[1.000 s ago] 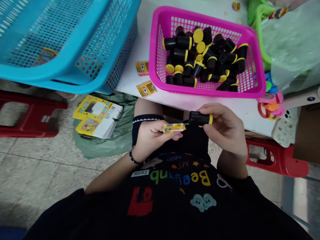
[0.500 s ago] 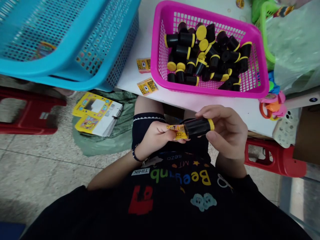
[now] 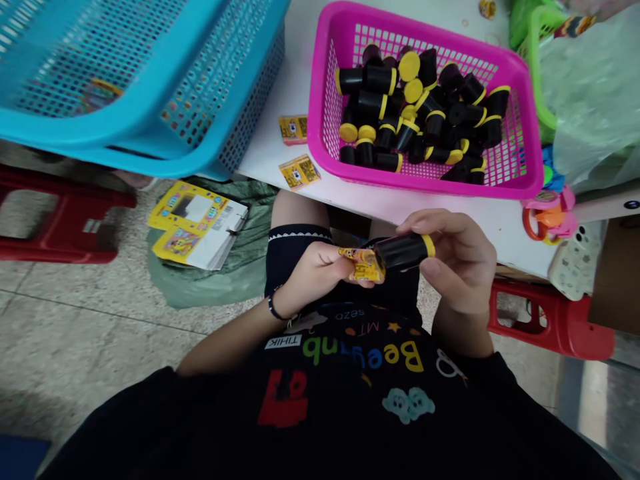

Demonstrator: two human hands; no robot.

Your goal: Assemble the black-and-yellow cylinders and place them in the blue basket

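Observation:
My left hand (image 3: 325, 270) pinches a yellow printed wrapper sleeve (image 3: 369, 268) over my lap. Between the thumb and fingers of my right hand (image 3: 457, 257) lies a black cylindrical container (image 3: 403, 253) with a yellow rim at its right end. The container is held nearly level, and its left end meets the open edge of the sleeve. I cannot tell whether that end is inside it. Beyond my hands, a pink basket (image 3: 425, 180) holds several similar black containers with yellow ends. Two flat yellow wrappers (image 3: 299, 172) lie on the table to its left.
A blue basket (image 3: 150, 153) stands at the left. Scissors (image 3: 543, 220) with orange handles and a pale patterned case (image 3: 575, 263) lie at the table's right edge. Beyond them is a green basket (image 3: 543, 100) with clear plastic. Red stools (image 3: 555, 323) and yellow cards (image 3: 195, 220) are lower down.
The sleeve's mouth has opened wider against the black container's left end. The whole view has shifted slightly; both hands keep their grips.

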